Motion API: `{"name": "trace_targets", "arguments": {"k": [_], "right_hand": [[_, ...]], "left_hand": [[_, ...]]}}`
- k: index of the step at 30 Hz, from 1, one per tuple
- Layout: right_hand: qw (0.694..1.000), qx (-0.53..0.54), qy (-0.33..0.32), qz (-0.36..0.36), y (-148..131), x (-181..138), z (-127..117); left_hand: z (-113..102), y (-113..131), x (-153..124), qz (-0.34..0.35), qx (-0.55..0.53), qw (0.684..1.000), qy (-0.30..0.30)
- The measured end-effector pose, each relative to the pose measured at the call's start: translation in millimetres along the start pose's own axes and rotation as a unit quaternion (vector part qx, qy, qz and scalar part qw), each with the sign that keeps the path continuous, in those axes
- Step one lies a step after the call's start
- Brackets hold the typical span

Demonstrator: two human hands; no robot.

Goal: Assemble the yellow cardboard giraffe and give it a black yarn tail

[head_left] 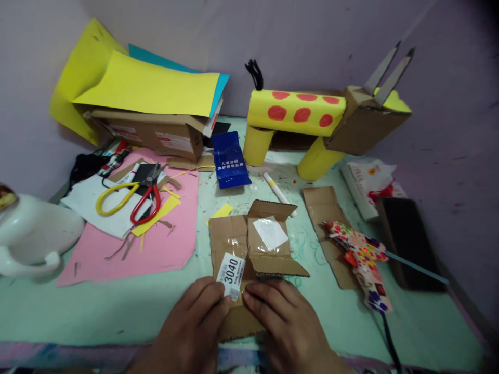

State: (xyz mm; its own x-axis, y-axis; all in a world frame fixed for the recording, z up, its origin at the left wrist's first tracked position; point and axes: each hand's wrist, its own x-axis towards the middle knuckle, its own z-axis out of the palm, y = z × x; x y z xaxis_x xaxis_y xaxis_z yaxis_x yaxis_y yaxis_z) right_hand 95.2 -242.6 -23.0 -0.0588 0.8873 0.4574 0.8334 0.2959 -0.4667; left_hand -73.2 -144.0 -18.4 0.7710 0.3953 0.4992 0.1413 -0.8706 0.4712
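Note:
Both hands are on a piece of brown cardboard [230, 234] near the front of the table. It is part of an unfolded box, creased, with flaps standing up at its right side. A white label [233, 270] printed 3040 sticks to it, and a blank white sticker [270, 232] sits on the right panel. My left hand [198, 311] grips the left edge beside the label, thumb and fingers bent together. From the right, my right hand [284, 317] holds the near part of the cardboard, its fingertips close to the left thumb. The cardboard hides the undersides of the fingers.
Scissors [144, 193] lie on pink paper [171, 259] at left, near a white cup [39, 234]. A yellow spotted cardboard animal [298, 111] stands behind. To the right are a flower-patterned glue gun [366, 254] with its cord, and a dark phone [411, 244].

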Motion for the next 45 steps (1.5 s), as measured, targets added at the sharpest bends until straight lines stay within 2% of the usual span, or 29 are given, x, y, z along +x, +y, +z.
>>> {"name": "trace_targets", "arguments": {"k": [3, 7, 14, 20, 24, 27, 33, 37, 39, 42, 45], "right_hand": [[1.000, 0.020, 0.000, 0.023, 1.5, 3.1, -1.1], [0.998, 0.009, 0.012, 0.062, 3.5, 8.6, -6.3], [0.989, 0.028, -0.041, 0.140, 7.5, 6.6, -1.9], [0.988, 0.016, -0.028, 0.151, 8.5, 11.3, 7.8], [0.991, 0.037, -0.022, 0.126, 13.8, 5.8, 5.2], [0.993, 0.037, -0.013, 0.109, 16.1, 0.9, 3.0], [0.987, -0.013, -0.003, 0.162, 6.9, 11.0, 7.1], [0.985, -0.038, 0.022, 0.168, 2.1, 21.1, 7.9], [0.988, -0.033, 0.040, 0.147, 3.2, 20.9, 6.0], [0.994, -0.024, 0.061, 0.089, 7.8, 16.1, 1.0], [0.996, -0.027, 0.065, 0.057, 12.1, 12.6, -5.2]], "left_hand": [[-0.6, 0.1, 2.9, -0.019, -0.010, 1.000, 0.003], [-7.1, 2.0, 8.2, -0.068, -0.007, 0.997, -0.033], [-11.9, -4.0, 8.1, -0.180, 0.021, 0.978, -0.099], [0.0, -3.1, 10.7, -0.252, 0.016, 0.966, -0.054], [-1.4, -4.5, 7.5, -0.242, -0.029, 0.969, -0.032], [-6.9, -6.2, 3.9, -0.220, -0.049, 0.974, -0.040], [-7.2, -5.7, 10.1, -0.220, 0.018, 0.973, -0.067], [-5.4, -4.6, 11.9, -0.202, 0.049, 0.977, -0.052], [-12.3, -4.1, 11.6, -0.190, 0.046, 0.979, -0.058], [-33.4, -7.4, 15.3, -0.170, 0.022, 0.982, -0.085], [-52.5, -19.7, 32.3, -0.176, 0.044, 0.982, -0.057]]}}
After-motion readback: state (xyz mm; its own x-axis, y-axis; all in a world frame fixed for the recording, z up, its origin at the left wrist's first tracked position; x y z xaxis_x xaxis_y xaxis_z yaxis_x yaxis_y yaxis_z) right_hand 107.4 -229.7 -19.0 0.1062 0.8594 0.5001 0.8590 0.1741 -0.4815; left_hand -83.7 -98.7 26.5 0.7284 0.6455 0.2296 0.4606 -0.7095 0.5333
